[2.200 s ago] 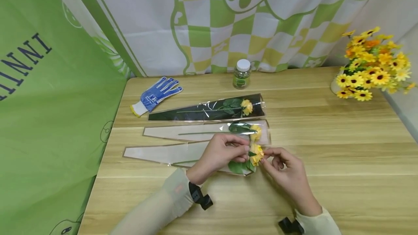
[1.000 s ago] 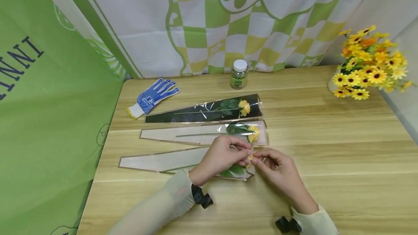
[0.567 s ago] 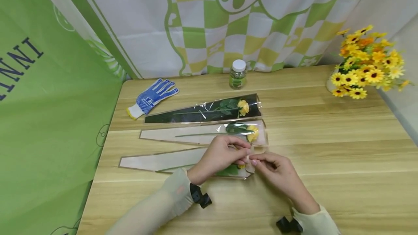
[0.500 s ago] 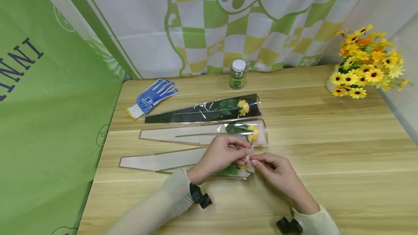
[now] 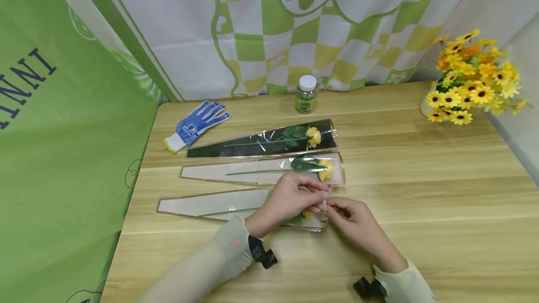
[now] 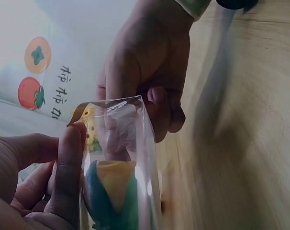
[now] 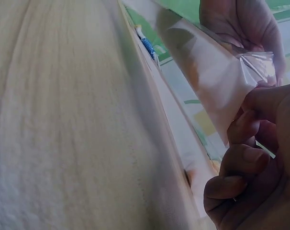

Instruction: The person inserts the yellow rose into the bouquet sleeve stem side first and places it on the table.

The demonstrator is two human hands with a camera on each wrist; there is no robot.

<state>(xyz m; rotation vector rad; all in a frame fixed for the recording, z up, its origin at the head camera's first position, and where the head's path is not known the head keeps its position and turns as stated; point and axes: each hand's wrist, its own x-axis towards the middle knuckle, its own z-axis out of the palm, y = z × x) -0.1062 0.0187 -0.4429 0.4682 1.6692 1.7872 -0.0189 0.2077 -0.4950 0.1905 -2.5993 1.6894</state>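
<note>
A clear flower sleeve with a white back (image 5: 181, 205) lies nearest the person. Inside its wide right end is a yellow rose (image 5: 308, 214), partly hidden by the left hand (image 5: 288, 198). Thumb and finger of that hand pinch the sleeve's mouth at its far edge. The right hand (image 5: 360, 221) pinches the film at the same mouth from the right. In the left wrist view, the rose (image 6: 117, 182) sits below the sleeve's rim, its green leaves around it. The right wrist view shows crinkled clear film (image 7: 257, 67) between both hands.
Behind lie a second white-backed sleeve (image 5: 210, 172) and a black-backed sleeve (image 5: 236, 150), each with a yellow rose. A blue work glove (image 5: 200, 123), a white-capped jar (image 5: 306, 95) and a pot of yellow flowers (image 5: 473, 83) stand or lie farther back on the wooden table (image 5: 442, 176).
The yellow rose, at first exposed between both hands at the sleeve's mouth, has moved left into the sleeve. The right hand's fingers have gone from the bloom to the film at the mouth.
</note>
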